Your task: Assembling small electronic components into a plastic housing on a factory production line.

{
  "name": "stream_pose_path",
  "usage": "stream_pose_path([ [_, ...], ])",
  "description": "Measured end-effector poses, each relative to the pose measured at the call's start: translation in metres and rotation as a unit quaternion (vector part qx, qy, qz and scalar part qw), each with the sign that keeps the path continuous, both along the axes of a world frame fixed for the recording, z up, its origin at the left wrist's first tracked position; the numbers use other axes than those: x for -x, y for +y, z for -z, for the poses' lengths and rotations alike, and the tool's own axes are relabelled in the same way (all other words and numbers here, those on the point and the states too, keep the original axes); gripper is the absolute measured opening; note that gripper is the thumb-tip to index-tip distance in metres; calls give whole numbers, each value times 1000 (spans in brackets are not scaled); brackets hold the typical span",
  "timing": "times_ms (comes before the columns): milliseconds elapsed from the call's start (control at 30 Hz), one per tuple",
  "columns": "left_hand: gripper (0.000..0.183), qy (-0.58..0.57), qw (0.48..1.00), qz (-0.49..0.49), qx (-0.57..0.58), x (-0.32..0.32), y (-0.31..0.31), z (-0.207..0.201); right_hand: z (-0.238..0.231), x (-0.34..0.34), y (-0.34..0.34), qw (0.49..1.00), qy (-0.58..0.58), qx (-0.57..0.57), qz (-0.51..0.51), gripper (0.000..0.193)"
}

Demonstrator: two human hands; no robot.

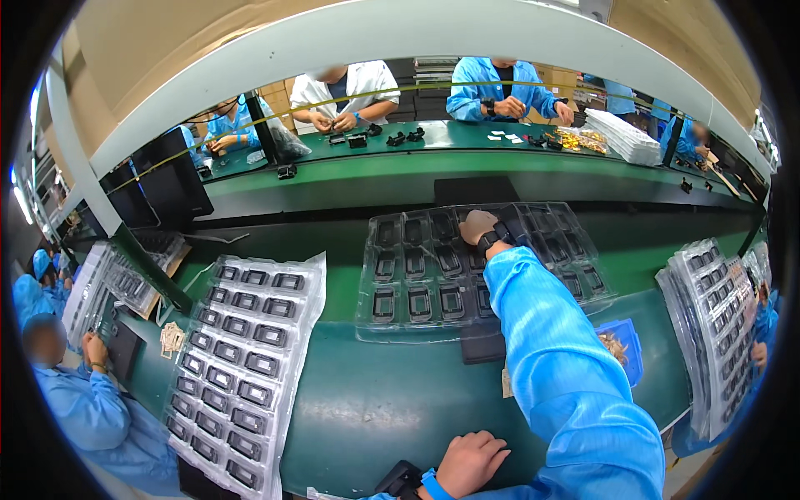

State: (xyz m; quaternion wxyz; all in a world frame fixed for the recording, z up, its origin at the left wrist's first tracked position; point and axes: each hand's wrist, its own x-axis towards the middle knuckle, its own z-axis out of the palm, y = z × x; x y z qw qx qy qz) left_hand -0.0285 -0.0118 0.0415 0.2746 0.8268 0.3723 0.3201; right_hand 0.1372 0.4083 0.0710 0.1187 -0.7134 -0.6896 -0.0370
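Observation:
My right arm, in a blue sleeve, stretches out over a clear plastic tray (400, 335) of black rectangular frames. At the tray's far side, my right hand (479, 226) is above one of the pockets. Its back faces me, so the fingers and anything in them are hidden. A black frame (451, 302) sits in the near row. My left hand (469, 463), with a blue wristband, rests at the near edge of the green table (375, 400). Its fingers are loosely bent and a little apart, with nothing seen in them.
To the left lies a whitish tray (310, 292) holding several black frames. Stacked trays (679, 333) stand at the right. Beside my right forearm sits a blue bin (637, 358) of small tan pieces. A metal post (150, 271) rises at left; co-workers sit across and at left.

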Motion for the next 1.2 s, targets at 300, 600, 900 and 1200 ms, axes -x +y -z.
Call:
stream_pose_path([
  [300, 15, -1, 1000, 23, 11, -1, 3, 18, -61, -12, -64, 977, 191, -90, -31, 40],
  [600, 23, -163, 974, -159, -13, 4, 5, 0, -114, -14, -297, 946, 188, 32, -263, 18],
  [900, 72, 22, 997, -53, -50, 4, -14, -11, -16, -42, -419, 932, 222, 180, -221, 17],
  [1200, 68, 55, 996, -57, -41, -3, -23, 4, 19, -41, -389, 953, 277, -27, -123, 8],
])
